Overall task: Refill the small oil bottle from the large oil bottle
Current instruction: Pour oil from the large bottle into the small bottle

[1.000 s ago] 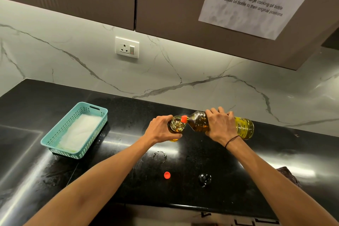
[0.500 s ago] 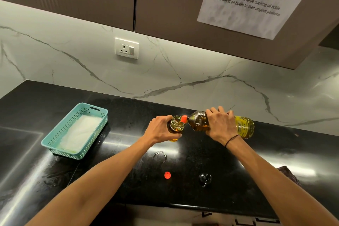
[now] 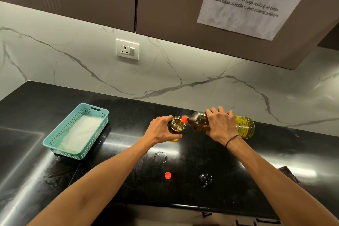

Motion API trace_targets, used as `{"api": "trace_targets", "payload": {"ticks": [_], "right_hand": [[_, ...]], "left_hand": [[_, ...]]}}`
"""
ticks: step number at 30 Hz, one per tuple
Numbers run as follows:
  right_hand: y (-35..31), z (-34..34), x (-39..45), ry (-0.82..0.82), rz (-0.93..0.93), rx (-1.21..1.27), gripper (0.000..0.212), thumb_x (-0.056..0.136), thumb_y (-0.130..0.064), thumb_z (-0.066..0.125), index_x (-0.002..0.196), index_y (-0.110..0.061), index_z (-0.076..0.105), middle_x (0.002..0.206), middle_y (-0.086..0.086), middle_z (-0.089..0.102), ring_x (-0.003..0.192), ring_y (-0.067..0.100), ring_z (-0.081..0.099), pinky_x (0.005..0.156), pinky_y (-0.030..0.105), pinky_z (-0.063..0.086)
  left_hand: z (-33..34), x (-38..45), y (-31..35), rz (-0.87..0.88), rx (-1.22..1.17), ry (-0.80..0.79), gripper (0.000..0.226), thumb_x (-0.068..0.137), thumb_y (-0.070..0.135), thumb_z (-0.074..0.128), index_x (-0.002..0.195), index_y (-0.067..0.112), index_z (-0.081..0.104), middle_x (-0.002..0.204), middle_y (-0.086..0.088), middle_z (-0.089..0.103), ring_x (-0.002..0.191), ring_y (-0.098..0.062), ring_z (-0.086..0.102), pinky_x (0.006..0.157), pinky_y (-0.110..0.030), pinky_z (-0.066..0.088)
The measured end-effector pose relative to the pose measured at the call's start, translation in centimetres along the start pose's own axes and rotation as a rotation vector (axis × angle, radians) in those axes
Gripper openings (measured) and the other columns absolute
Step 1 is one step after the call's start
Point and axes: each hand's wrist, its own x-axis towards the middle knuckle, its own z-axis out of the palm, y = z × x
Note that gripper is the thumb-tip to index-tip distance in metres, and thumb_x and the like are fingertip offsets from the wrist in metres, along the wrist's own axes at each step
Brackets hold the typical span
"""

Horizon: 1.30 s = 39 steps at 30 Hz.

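Right hand [image 3: 221,124] grips the large oil bottle [image 3: 244,126] lying nearly level, neck pointing left onto the small oil bottle [image 3: 177,124], gripped by the left hand [image 3: 161,130].

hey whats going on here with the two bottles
A person is topping up a small oil bottle from a large oil bottle. The left hand grips the small one; the right hand holds the large one tipped on its side, orange neck at the small bottle's open mouth. A red cap and a dark cap lie loose on the black counter.
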Motion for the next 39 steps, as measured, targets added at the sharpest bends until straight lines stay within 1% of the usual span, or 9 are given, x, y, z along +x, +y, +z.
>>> {"api": "trace_targets", "payload": {"ticks": [10,16,21,24,29,32,34,39], "right_hand": [[-0.10,0.07,-0.21,-0.003,0.005,-0.003,0.061,0.071,-0.053,0.085,0.118,-0.025,0.058,0.105,-0.001,0.063,0.102,0.023,0.057,0.085,0.044,0.048],[-0.01,0.04,-0.26,0.000,0.003,-0.001,0.061,0.071,-0.052,0.085,0.118,-0.024,0.058,0.105,-0.001,0.062,0.102,0.023,0.057,0.085,0.044,0.048],[-0.09,0.06,-0.29,0.007,0.001,-0.009,0.058,0.071,-0.051,0.085,0.116,-0.025,0.059,0.104,-0.001,0.063,0.101,0.023,0.058,0.084,0.044,0.048],[-0.14,0.12,-0.30,0.012,0.001,-0.012,0.059,0.071,-0.050,0.085,0.117,-0.024,0.060,0.104,-0.001,0.064,0.101,0.023,0.058,0.084,0.045,0.049],[-0.18,0.20,-0.23,0.005,-0.001,-0.009,0.058,0.072,-0.049,0.085,0.118,-0.024,0.059,0.105,-0.001,0.064,0.101,0.023,0.058,0.086,0.046,0.049],[-0.21,0.18,-0.17,0.006,0.000,-0.008,0.057,0.072,-0.048,0.085,0.117,-0.025,0.059,0.104,-0.002,0.063,0.101,0.023,0.058,0.085,0.045,0.049],[-0.22,0.13,-0.11,0.003,-0.001,-0.011,0.056,0.072,-0.047,0.085,0.116,-0.025,0.059,0.103,-0.002,0.063,0.101,0.023,0.058,0.085,0.045,0.049],[-0.17,0.13,-0.04,0.003,-0.004,-0.015,0.057,0.072,-0.048,0.085,0.117,-0.024,0.059,0.104,-0.001,0.063,0.101,0.023,0.058,0.086,0.045,0.049]], "left_hand": [[0.07,-0.13,-0.16,-0.008,0.016,-0.003,0.065,0.073,0.070,0.083,0.109,0.020,0.065,0.098,0.003,0.074,0.080,-0.010,0.067,0.075,-0.028,0.061],[0.10,-0.22,0.09,-0.010,0.007,-0.004,0.063,0.073,0.068,0.085,0.108,0.019,0.065,0.097,0.004,0.074,0.079,-0.010,0.066,0.075,-0.026,0.060],[0.06,-0.34,0.23,-0.023,0.007,-0.002,0.058,0.072,0.067,0.085,0.103,0.022,0.065,0.087,0.012,0.065,0.074,-0.008,0.063,0.069,-0.021,0.053],[0.08,-0.42,0.25,-0.027,0.004,-0.016,0.059,0.072,0.066,0.086,0.104,0.022,0.065,0.087,0.011,0.065,0.075,-0.009,0.064,0.071,-0.023,0.055],[-0.08,-0.57,0.29,-0.029,0.002,-0.015,0.056,0.073,0.065,0.086,0.102,0.023,0.063,0.087,0.011,0.063,0.073,-0.008,0.061,0.066,-0.015,0.045],[-0.11,-0.64,0.31,-0.033,-0.013,-0.021,0.059,0.074,0.064,0.087,0.107,0.020,0.065,0.090,0.010,0.063,0.077,-0.010,0.063,0.071,-0.016,0.048],[-0.11,-0.65,0.33,-0.037,-0.009,-0.018,0.059,0.074,0.064,0.086,0.107,0.020,0.065,0.089,0.010,0.064,0.077,-0.010,0.063,0.071,-0.018,0.050],[-0.25,-0.71,0.49,-0.033,-0.016,-0.013,0.059,0.074,0.062,0.087,0.108,0.019,0.066,0.090,0.011,0.064,0.077,-0.009,0.062,0.069,-0.014,0.045]]}}
